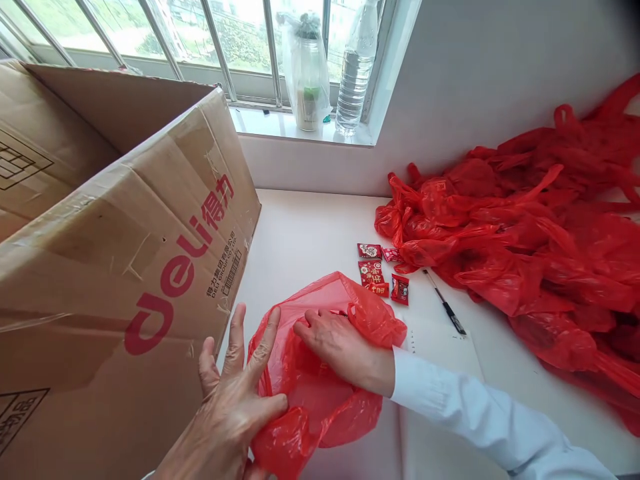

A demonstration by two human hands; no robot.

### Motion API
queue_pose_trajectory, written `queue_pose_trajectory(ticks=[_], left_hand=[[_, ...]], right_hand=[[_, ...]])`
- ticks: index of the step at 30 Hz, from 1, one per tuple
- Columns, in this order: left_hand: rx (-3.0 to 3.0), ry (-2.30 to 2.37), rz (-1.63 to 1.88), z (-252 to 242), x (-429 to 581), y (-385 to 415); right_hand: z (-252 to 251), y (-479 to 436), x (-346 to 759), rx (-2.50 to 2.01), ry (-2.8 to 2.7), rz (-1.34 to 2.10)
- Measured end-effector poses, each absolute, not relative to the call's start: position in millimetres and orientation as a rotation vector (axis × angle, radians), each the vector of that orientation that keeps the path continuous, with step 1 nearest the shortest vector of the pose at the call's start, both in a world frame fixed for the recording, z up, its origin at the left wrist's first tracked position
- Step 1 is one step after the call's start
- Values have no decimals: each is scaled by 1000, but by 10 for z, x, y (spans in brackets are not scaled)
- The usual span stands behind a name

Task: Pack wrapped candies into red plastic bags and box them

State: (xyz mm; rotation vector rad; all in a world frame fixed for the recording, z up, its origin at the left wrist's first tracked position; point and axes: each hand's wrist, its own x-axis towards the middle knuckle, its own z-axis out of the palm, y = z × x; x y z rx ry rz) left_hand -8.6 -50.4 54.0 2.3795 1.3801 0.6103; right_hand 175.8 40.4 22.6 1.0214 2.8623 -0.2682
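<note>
A thin red plastic bag (345, 427) lies with its mouth open on the white table. My left hand (235, 400) rests against the bag's left edge, with fingers spread and the thumb over the plastic. Into the bag's mouth reaches my right hand (340, 350), back upward and fingers bent down. Its fingertips are mostly hidden, so whether they hold anything does not show. Just beyond the bag lie several small red-wrapped snack packets (371, 272). A dark packet (369, 251) with a white label is at the back of this group.
A large cardboard box (200, 200) stands open at left. Many red plastic bags (500, 227) are heaped at right. A black pen (445, 303) lies by a white paper sheet (440, 353). A water bottle (354, 83) and a bagged jar (307, 87) stand on the windowsill.
</note>
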Motion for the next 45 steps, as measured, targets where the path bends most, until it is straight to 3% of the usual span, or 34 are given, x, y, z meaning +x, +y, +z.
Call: queue_pose_trajectory(ticks=[9,13,15,18,21,23,27,30,33,36,42,45], left_hand=[[2363,1389,636,636,-34,-467],[2299,1412,626,708,1,-498],[2275,1412,588,717,20,-510],[2260,1365,579,705,44,-518],[2239,1361,575,694,61,-513],[2231,1354,561,694,71,-506],[2260,1301,572,704,89,-503],[2267,1309,576,702,95,-514],[2276,1300,582,684,89,-524],[2277,1307,595,669,77,-526],[2272,1296,634,692,24,-533],[2292,1308,607,709,-2,-537]], right_hand=[[496,487,1867,925,2961,-368],[916,525,2295,1076,3121,-783],[1044,584,2582,1405,3207,-928],[1066,695,2925,2071,3122,-495],[1014,716,2992,2224,2984,70],[1001,637,2871,2143,3133,88],[901,375,2438,1151,3311,-744],[621,251,2139,678,3053,-588],[296,239,1965,610,3052,-273],[193,293,1949,591,3076,-183],[700,333,2281,865,3246,-692],[928,344,2490,1107,3351,-623]])
